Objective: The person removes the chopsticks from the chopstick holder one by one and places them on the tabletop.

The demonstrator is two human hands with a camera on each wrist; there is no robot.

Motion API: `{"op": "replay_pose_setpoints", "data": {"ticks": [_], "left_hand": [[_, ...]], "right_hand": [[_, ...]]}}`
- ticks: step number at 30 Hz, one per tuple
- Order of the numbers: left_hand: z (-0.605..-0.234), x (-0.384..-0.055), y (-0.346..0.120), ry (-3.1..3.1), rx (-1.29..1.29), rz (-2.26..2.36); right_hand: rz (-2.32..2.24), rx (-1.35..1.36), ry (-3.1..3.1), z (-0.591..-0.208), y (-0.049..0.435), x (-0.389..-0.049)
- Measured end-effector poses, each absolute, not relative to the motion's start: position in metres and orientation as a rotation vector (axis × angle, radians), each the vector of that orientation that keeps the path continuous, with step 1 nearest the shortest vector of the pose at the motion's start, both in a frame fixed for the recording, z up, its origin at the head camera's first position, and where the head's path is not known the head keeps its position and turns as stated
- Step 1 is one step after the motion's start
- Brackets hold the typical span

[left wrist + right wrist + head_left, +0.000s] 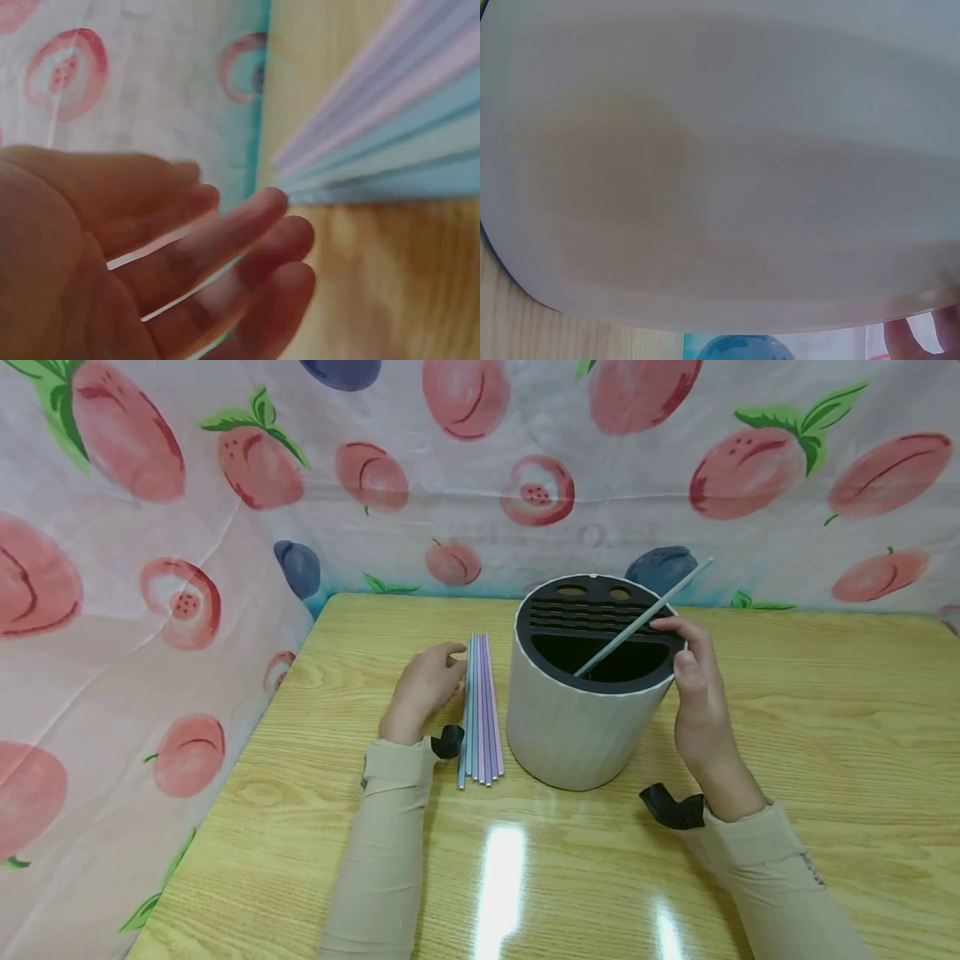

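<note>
A white round utensil holder (577,735) with a black slotted top (592,603) stands on the table. One pale green chopstick (645,617) leans out of its large half-round opening, the lower end hidden inside. My right hand (701,710) grips the holder's right rim, thumb outside and a fingertip over the top close to the chopstick. In the right wrist view the holder's pale wall (780,187) fills most of the picture. To the left lies a bundle of pastel chopsticks (482,710) in blue, pink and purple. Beside it, my left hand (426,685) has loosely bent, spread fingers, holding nothing.
The wood-grain table (840,727) reaches back to a fruit-print cloth (465,485), which also hangs along the left side. Black wrist pieces (671,807) stick out from both sleeves. Bright reflections lie on the table's front part.
</note>
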State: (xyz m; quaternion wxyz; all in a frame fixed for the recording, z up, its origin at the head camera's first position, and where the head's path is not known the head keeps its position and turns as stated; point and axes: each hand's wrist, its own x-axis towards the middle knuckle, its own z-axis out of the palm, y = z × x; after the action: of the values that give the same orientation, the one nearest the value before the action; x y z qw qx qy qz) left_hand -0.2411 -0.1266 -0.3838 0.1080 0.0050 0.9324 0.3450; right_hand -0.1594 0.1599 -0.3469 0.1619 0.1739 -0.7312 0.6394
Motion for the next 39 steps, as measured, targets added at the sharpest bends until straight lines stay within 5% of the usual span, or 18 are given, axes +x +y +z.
{"op": "replay_pose_setpoints", "data": {"ticks": [8, 17, 39], "left_hand": [[-0.352, -0.233, -0.114, 2.934, 0.274, 1.216], [-0.311, -0.206, -0.087, 2.988, 0.905, 1.562], [-0.286, -0.174, -0.049, 3.171, 1.105, 1.107]], "right_hand": [[1.822, 0.504, -2.082, -0.348, 0.160, -0.160], [1.818, 0.489, -2.092, -0.347, 0.159, -0.160], [1.843, 0.499, -2.027, -0.349, 0.159, -0.161]]}}
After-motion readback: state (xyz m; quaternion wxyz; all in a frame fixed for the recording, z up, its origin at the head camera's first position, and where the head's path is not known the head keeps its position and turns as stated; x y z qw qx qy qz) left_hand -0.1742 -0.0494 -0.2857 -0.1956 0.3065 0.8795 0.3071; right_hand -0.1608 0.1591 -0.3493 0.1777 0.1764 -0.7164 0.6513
